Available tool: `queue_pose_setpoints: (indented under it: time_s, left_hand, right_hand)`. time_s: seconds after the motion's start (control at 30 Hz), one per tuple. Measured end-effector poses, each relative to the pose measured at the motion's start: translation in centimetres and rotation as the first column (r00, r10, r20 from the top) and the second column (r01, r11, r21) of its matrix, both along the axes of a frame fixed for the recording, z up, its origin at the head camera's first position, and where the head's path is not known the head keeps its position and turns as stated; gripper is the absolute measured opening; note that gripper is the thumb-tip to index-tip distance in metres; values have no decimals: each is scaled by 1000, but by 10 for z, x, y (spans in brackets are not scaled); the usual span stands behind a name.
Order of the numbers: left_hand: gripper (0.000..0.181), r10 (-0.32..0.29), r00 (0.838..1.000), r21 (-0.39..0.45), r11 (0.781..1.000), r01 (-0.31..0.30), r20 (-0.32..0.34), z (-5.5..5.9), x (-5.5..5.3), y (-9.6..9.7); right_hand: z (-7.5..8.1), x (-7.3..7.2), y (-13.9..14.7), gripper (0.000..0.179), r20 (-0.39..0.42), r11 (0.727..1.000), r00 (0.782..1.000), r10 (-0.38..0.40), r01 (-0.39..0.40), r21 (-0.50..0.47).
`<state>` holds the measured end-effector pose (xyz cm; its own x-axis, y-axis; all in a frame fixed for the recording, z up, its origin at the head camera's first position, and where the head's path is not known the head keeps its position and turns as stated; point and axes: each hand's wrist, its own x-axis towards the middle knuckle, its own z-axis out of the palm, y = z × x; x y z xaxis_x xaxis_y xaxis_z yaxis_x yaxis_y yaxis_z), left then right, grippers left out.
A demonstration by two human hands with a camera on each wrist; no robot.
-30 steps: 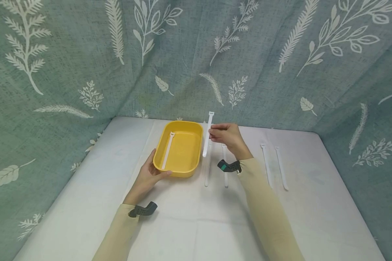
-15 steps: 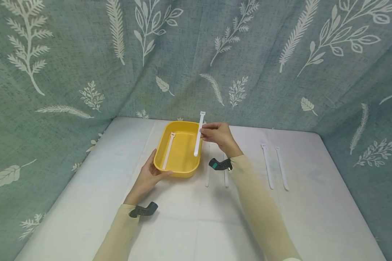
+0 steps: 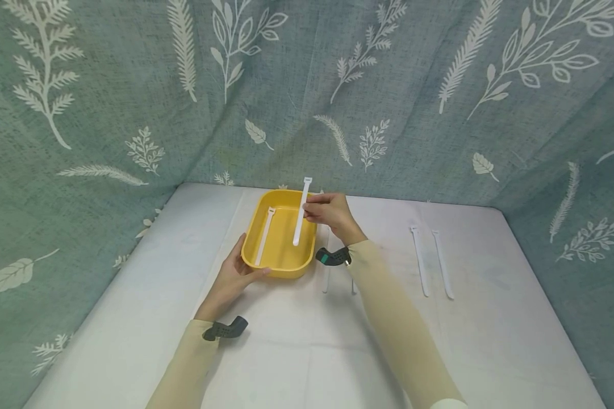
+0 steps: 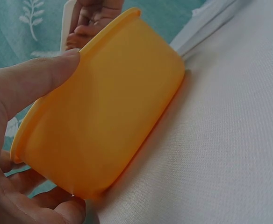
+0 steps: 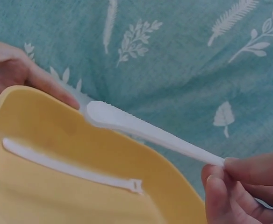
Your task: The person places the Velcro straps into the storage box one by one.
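Head view: the right hand pinches one strap above the tray; the left hand grips its near-left corner. A second strap inside looks done; four straps between tray and table's right edge seem left.

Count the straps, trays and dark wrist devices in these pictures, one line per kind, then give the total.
Yellow tray: 1
White straps: 6 (1 in the right hand, 1 in the tray, 4 on the table, 2 of these partly hidden)
Dark wrist devices: 2
Total: 9
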<state>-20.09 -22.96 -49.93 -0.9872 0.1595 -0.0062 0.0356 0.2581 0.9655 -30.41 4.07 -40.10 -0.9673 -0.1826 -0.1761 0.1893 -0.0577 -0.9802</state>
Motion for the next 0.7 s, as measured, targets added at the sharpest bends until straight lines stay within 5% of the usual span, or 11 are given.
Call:
queue_pose_setpoints:
  time_s: [0.7]
  left_hand:
    - [117,-11,1000,35,999,11,3,1,0,1]
  right_hand:
    - [-22,-7,-33,22,45,1000,999,21,-21,9]
